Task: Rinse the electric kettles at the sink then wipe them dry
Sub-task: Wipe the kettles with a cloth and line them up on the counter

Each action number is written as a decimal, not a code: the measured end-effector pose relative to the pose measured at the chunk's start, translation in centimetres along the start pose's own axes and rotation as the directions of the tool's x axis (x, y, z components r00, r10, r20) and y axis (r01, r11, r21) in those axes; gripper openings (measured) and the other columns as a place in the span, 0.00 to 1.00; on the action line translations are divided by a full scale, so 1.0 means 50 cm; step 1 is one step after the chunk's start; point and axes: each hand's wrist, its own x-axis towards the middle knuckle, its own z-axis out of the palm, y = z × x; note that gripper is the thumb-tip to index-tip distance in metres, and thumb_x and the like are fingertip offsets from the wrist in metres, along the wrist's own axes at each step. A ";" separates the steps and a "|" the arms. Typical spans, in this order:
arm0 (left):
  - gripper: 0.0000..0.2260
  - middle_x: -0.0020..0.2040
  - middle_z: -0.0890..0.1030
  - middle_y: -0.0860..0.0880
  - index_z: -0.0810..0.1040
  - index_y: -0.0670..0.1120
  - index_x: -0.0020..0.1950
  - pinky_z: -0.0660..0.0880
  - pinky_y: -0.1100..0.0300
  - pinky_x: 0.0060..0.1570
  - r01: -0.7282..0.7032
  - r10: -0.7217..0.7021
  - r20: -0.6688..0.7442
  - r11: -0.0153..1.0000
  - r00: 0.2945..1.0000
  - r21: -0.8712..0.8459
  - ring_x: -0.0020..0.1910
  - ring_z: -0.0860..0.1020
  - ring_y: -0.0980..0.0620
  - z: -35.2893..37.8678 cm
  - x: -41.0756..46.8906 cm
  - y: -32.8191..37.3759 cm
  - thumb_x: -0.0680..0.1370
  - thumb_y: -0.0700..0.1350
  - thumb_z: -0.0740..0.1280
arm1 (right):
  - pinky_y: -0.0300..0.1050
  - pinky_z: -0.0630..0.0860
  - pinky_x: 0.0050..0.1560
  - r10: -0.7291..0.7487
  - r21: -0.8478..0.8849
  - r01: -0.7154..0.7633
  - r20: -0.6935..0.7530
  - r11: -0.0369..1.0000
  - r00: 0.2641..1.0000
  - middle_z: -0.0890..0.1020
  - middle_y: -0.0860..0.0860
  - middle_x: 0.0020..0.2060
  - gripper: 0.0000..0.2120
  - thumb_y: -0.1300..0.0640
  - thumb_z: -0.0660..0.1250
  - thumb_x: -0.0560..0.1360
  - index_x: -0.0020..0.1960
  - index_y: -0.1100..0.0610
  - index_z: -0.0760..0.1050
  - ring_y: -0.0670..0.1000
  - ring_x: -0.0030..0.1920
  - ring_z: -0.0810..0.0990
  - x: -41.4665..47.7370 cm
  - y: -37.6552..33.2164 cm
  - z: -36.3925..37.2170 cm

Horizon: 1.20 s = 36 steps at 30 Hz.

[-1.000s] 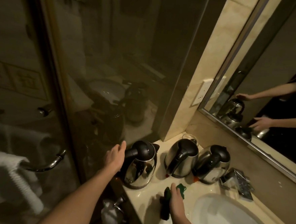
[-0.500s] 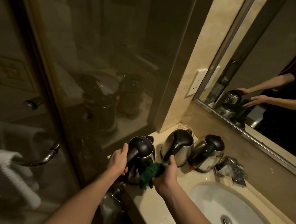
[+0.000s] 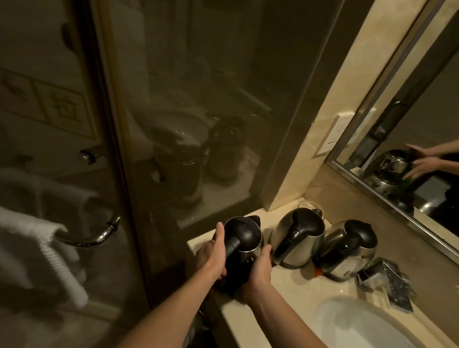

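Observation:
Three steel kettles with black lids and handles stand in a row on the beige counter (image 3: 291, 289). My left hand (image 3: 212, 254) grips the left kettle (image 3: 243, 236) at its handle side, thumb up along the lid edge. My right hand (image 3: 261, 268) holds the dark green cloth (image 3: 235, 289) against the same kettle's right side. The cloth is mostly hidden under that hand, and the mirror shows its green edge. The middle kettle (image 3: 297, 238) and the right kettle (image 3: 349, 247) stand untouched beside it.
A white sink (image 3: 347, 331) with a chrome faucet (image 3: 386, 282) lies at the lower right. A mirror (image 3: 430, 120) runs along the right wall. A glass shower partition (image 3: 199, 117) borders the counter's left. A white towel (image 3: 28, 241) hangs on its chrome handle (image 3: 93, 239). A drinking glass (image 3: 306, 205) stands behind the middle kettle.
My right hand lifted the green cloth off the counter and brought it against the left kettle. My left hand closed on that kettle's handle side.

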 end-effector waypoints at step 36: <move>0.33 0.59 0.80 0.42 0.80 0.41 0.58 0.72 0.52 0.58 -0.072 0.094 -0.254 0.993 0.963 0.095 0.58 0.78 0.43 0.026 0.012 -0.012 0.81 0.65 0.47 | 0.58 0.63 0.71 0.091 0.320 -0.122 0.111 0.940 0.990 0.75 0.62 0.64 0.37 0.33 0.57 0.76 0.70 0.61 0.70 0.62 0.69 0.70 0.021 -0.015 -0.012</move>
